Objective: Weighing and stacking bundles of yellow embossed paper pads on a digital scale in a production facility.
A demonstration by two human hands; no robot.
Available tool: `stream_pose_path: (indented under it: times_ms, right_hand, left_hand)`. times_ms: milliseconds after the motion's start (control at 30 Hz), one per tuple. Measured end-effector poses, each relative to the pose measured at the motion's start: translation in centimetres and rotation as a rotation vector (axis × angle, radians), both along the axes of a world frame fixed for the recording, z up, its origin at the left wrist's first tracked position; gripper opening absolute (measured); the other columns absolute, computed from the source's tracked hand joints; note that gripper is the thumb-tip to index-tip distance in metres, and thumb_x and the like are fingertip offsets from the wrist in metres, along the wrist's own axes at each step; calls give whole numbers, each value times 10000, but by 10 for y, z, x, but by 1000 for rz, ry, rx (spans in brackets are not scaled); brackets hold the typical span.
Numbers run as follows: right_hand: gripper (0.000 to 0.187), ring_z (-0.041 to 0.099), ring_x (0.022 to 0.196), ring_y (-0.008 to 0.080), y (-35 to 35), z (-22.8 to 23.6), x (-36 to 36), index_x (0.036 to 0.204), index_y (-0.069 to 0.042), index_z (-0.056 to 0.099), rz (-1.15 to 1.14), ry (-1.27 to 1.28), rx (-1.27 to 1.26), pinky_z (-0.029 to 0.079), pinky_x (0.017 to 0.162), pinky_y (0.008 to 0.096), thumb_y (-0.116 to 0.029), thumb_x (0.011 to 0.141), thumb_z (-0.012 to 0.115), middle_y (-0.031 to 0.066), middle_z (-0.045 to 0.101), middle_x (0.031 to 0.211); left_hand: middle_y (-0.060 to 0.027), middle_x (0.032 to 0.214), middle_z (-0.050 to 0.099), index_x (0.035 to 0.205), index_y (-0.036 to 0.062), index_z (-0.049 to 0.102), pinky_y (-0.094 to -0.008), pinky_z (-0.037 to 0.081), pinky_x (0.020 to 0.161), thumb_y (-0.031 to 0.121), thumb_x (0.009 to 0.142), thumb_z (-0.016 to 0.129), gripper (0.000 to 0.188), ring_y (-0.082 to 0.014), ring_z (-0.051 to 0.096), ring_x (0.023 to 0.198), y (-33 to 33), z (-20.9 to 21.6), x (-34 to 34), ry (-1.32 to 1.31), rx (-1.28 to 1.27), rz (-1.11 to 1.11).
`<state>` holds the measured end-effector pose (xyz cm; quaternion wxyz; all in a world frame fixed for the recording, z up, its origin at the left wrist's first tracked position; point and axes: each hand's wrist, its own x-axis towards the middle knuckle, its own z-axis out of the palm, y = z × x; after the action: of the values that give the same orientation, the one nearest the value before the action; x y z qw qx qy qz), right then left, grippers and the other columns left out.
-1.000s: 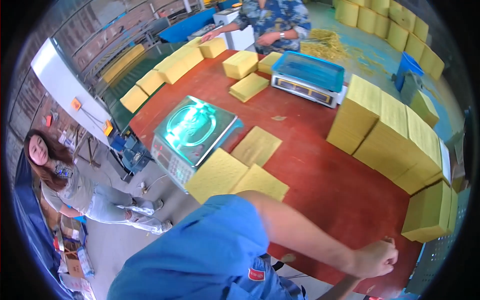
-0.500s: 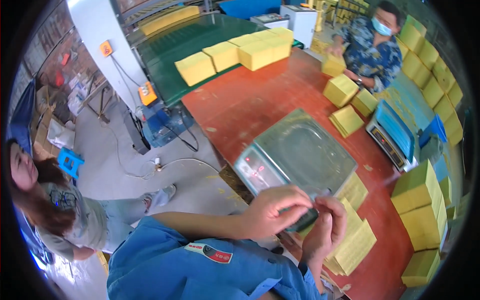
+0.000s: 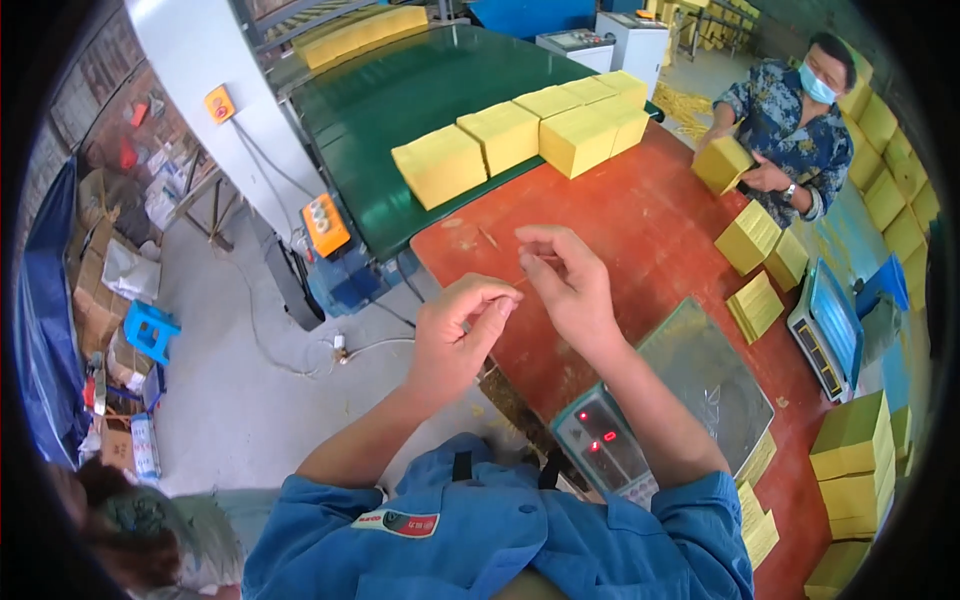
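My left hand [image 3: 462, 332] is raised over the near left edge of the red table [image 3: 640, 240], its thumb and index finger pinched together. Close by on its right, my right hand [image 3: 570, 292] is curled, with thumb and fingertips drawn together. Whatever either pinch holds is too small to make out. Under my right forearm stands a weighing scale [image 3: 700, 385] with a metal pan and a red lit display. Beyond my hands, several yellow paper stacks [image 3: 497, 135] form a row along the green conveyor belt [image 3: 400, 110] and the table's edge.
Across the table a masked co-worker [image 3: 785, 135] holds a yellow paper block [image 3: 722, 165]. More yellow stacks [image 3: 755, 305] and a second, blue-topped scale [image 3: 828, 330] lie to the right. An orange switch box [image 3: 325, 225] is at the left. Another person [image 3: 150, 530] is at lower left.
My hands have moved from beside the near scale to the table's left part and are a little farther apart. The view has shifted. The co-worker has lifted the paper block.
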<state>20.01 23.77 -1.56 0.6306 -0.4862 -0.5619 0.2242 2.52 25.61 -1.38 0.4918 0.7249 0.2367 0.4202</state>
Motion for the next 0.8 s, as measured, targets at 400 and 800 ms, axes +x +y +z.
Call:
stream_pose_path:
  times_ms: [400,800]
  right_hand:
    - [319,646,1062,332,244,-84,165,1173,-24,641,-527,-362,-321,527,894,400,-102,864,667,186,648,1195]
    - [455,377,1421,293,354,-144,271,1382,-76,509,-870,-897,-554,338,1103,560,-303,987,499,100,452,1515]
  left_hand:
    - [-185,1103,682,1101,7,670,-375,537,884,146,965,574,216,-300,670,998,334,-64,214,257,416,-39]
    - [-238,1360,553,1242,-83,559,-499,300,1156,206,965,477,408,-331,474,1337,434,-129,344,687,978,-4]
